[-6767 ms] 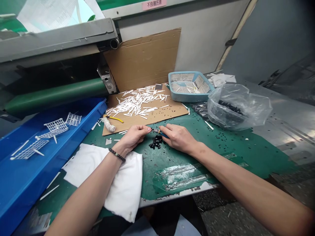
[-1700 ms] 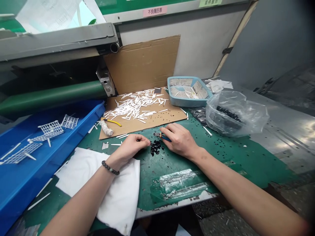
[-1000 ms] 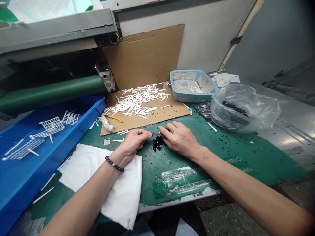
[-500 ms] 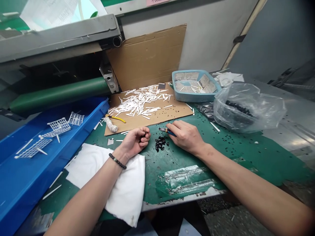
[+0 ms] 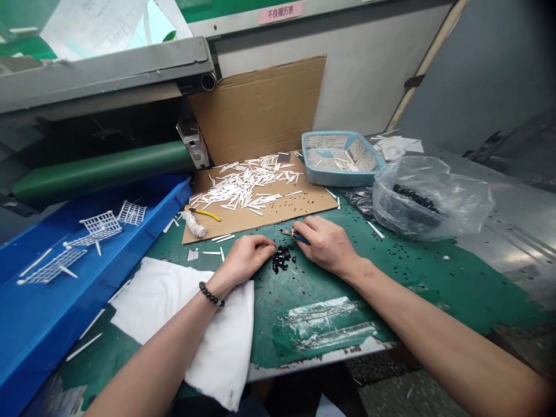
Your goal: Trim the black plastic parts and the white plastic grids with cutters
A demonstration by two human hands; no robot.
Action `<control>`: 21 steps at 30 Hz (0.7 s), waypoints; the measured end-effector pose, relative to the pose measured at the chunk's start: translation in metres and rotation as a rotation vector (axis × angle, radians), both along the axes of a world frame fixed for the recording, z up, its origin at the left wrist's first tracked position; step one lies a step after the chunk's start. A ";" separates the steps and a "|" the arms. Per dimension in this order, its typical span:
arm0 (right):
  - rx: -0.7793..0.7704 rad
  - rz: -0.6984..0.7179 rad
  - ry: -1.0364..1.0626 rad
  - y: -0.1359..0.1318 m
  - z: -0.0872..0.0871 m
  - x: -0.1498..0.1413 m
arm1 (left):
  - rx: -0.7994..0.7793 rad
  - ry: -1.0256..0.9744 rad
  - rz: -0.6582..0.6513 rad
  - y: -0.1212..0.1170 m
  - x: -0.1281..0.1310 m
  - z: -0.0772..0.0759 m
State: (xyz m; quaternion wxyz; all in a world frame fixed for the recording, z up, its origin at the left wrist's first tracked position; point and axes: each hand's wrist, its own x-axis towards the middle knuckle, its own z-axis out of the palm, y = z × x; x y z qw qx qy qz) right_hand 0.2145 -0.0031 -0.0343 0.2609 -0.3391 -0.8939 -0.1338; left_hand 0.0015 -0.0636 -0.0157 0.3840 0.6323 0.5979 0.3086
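My left hand [image 5: 248,259] is curled shut at the left edge of a small heap of black plastic pieces [image 5: 281,258], and nothing shows in its fingers. My right hand [image 5: 324,245] rests on the green bench top just right of the heap. It grips small blue-handled side cutters [image 5: 293,233], whose metal jaws point left above the heap. Loose black bits lie scattered around both hands.
A cardboard sheet [image 5: 299,202] holds many white plastic sticks [image 5: 247,188] and yellow-handled pliers [image 5: 204,213]. A blue bin [image 5: 143,229] with white plastic grids stands left, a white cloth [image 5: 182,313] lies near, and a light blue basket [image 5: 343,180] and a clear plastic bag [image 5: 434,200] stand behind.
My left hand has moved right, up to the black heap. My right hand and the cutters have shifted little, and the view has tilted slightly.
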 end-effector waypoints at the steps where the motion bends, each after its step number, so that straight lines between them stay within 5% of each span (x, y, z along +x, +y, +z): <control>1: -0.001 -0.003 -0.004 0.000 0.000 0.000 | 0.007 0.066 -0.038 0.000 -0.001 -0.001; 5: -0.008 -0.009 -0.008 0.001 0.000 -0.001 | 0.011 0.129 -0.133 0.002 -0.001 -0.002; 8: -0.015 0.015 0.046 0.000 0.003 -0.001 | 0.006 0.046 -0.069 0.004 -0.001 0.003; 12: 0.016 -0.009 0.170 0.001 0.009 0.001 | -0.233 -0.472 0.124 0.005 -0.005 0.012; 15: 0.052 -0.069 -0.033 0.002 0.012 0.005 | -0.368 -0.893 0.167 0.005 -0.010 0.016; 21: 0.016 -0.088 -0.118 0.001 0.012 0.004 | -0.377 -1.089 0.199 0.005 -0.010 0.012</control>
